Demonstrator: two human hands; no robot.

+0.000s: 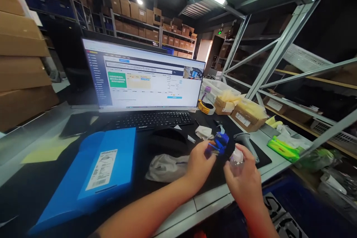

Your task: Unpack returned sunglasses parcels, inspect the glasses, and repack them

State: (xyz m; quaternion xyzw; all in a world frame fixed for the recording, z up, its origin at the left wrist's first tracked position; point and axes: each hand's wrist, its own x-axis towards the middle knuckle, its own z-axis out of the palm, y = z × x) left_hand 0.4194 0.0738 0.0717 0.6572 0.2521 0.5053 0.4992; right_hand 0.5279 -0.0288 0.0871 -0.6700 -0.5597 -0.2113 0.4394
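My left hand (201, 161) grips a pair of shiny blue-lensed glasses (221, 142) between thumb and fingers, held above the dark desk mat; their full shape is partly hidden. A small clear spray bottle (237, 158) with a white top is in my right hand (245, 178), upright and just right of the glasses, fingers wrapped around it. Beside my left wrist lies a crumpled grey cloth pouch (164, 167). Farther left rests an opened blue box (111, 169) bearing a white printed label (102, 168).
A monitor (147, 78) stands behind a black keyboard (156, 119). To the right are a grey barcode scanner (247, 143), tape rolls (206, 108), cardboard boxes (248, 117) and a green tissue pack (283, 148). Stacked cartons (22, 70) flank the left; metal shelving (281, 41) the right.
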